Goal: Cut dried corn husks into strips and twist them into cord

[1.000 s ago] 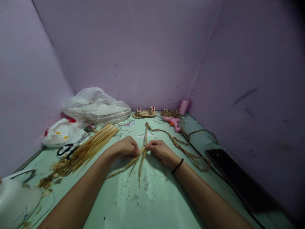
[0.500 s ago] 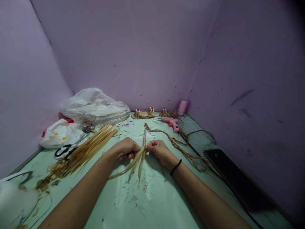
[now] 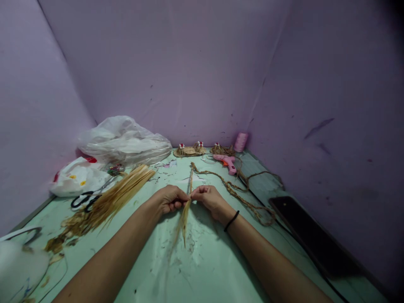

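Observation:
Both hands meet at the middle of the green table, pinching dried fibre strands [image 3: 185, 216] where they join the end of a thin braid [image 3: 191, 181]. My left hand [image 3: 172, 198] is closed, thumb and forefinger at the strands' left side. From the right, my right hand [image 3: 210, 200] pinches the same spot, a black band round its wrist. Loose strand ends hang toward me below the fingers, one of them blurred. Beyond the hands the braid runs up and bends right into a long brown braided cord [image 3: 233, 191] lying on the table.
On the left lie a bundle of dried fibre strips [image 3: 120, 198], black-handled scissors [image 3: 82, 199] and plastic bags [image 3: 123, 141]. At the back are woven pieces [image 3: 189, 151], a pink glue gun [image 3: 225, 163] and a pink thread spool [image 3: 241, 142]. A dark phone-like slab [image 3: 312, 235] lies right.
My left hand has shifted slightly right, closer to my right hand. The loose strands, spread apart before, now hang closer together, with one blurred strand swinging downward.

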A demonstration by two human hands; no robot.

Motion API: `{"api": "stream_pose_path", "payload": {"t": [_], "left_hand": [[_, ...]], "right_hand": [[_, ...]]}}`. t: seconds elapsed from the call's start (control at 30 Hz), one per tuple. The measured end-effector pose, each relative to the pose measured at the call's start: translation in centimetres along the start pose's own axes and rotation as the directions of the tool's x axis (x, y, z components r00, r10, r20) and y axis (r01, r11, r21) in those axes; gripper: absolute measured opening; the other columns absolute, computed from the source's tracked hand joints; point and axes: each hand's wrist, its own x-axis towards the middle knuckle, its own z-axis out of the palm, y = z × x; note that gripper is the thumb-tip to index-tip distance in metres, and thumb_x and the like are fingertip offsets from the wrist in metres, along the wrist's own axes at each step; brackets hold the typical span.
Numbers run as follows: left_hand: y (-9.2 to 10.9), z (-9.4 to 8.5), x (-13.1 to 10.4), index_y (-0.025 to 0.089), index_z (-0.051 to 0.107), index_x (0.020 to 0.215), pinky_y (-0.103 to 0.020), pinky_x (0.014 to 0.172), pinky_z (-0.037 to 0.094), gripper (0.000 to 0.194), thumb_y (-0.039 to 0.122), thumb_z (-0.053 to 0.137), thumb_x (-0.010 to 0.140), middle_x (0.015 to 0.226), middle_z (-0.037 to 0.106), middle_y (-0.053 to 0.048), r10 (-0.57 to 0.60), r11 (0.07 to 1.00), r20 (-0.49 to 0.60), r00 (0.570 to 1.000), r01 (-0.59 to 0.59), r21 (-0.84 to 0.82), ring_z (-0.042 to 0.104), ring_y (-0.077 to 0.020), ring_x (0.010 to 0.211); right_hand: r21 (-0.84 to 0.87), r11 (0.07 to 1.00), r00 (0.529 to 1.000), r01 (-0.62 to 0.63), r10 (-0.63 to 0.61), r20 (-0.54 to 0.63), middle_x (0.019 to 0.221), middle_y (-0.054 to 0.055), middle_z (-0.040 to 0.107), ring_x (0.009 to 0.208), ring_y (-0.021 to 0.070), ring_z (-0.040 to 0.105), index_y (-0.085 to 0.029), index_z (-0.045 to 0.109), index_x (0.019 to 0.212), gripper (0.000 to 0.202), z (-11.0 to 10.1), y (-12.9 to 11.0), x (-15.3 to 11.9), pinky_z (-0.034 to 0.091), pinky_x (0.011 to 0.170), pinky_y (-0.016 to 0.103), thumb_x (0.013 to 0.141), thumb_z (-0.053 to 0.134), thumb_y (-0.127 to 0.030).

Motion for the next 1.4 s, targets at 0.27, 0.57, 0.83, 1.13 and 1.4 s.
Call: {"api": "stream_pose_path", "payload": {"t": [0.27, 0.57, 0.83, 1.13, 1.4], "left_hand": [[-0.1, 1.0, -0.6, 0.015, 0.048, 0.051, -0.017, 0.032, 0.011, 0.017, 0.019, 0.062, 0.060, 0.029, 0.036, 0.006, 0.087, 0.996, -0.139, 0.987, -0.082, 0.040, 0.024, -0.0027, 0.027], [0.2, 1.7, -1.0, 0.014, 0.048, 0.053, -0.017, 0.032, 0.023, 0.019, 0.022, 0.064, 0.060, 0.042, 0.050, 0.003, 0.122, 0.992, -0.087, 0.989, -0.121, 0.018, 0.037, -0.0039, 0.031], [-0.2, 0.9, -0.3, 0.015, 0.050, 0.052, -0.018, 0.030, 0.015, 0.013, 0.019, 0.061, 0.057, 0.036, 0.042, 0.006, 0.160, 0.986, -0.093, 0.983, -0.154, 0.070, 0.029, -0.0032, 0.028], [-0.2, 0.3, -0.8, 0.013, 0.057, 0.055, -0.017, 0.032, 0.020, 0.010, 0.021, 0.063, 0.053, 0.038, 0.046, 0.005, 0.216, 0.974, -0.016, 0.976, -0.215, 0.072, 0.036, -0.0044, 0.032], [0.1, 0.8, -0.9, 0.011, 0.059, 0.051, -0.018, 0.031, 0.012, 0.016, 0.027, 0.063, 0.053, 0.036, 0.038, 0.006, 0.196, 0.979, -0.093, 0.976, -0.188, 0.082, 0.026, -0.0026, 0.030]], "right_hand": [[0.026, 1.000, 0.998, -0.018, 0.016, 0.054, 0.048, -0.005, 0.049, 0.045, 0.0057, 0.035, -0.015, 0.055, 0.058, 0.013, -0.2, -0.4, -0.3, 0.021, 0.044, 0.021, 0.052, 0.064, -0.021], [0.031, 0.999, 0.993, -0.033, 0.029, 0.116, 0.045, -0.004, 0.050, 0.040, 0.0044, 0.029, -0.014, 0.056, 0.057, 0.007, -0.5, -0.8, -0.5, 0.015, 0.042, 0.021, 0.056, 0.060, -0.019], [-0.024, 1.000, 0.966, -0.020, 0.025, 0.256, 0.044, -0.004, 0.046, 0.038, 0.0042, 0.022, -0.013, 0.057, 0.052, 0.011, -1.0, -0.9, -0.4, 0.008, 0.040, 0.023, 0.059, 0.054, -0.022], [0.018, 0.994, 0.975, -0.109, 0.103, 0.195, 0.044, -0.004, 0.049, 0.037, 0.0033, 0.028, -0.013, 0.056, 0.056, 0.010, -1.0, -1.1, -0.4, 0.012, 0.041, 0.021, 0.051, 0.061, -0.020], [-0.075, 0.997, 0.987, -0.027, 0.039, 0.158, 0.047, -0.003, 0.051, 0.040, 0.0037, 0.031, -0.013, 0.056, 0.055, 0.006, -0.8, -0.7, -0.2, 0.018, 0.042, 0.020, 0.052, 0.058, -0.018]]}}
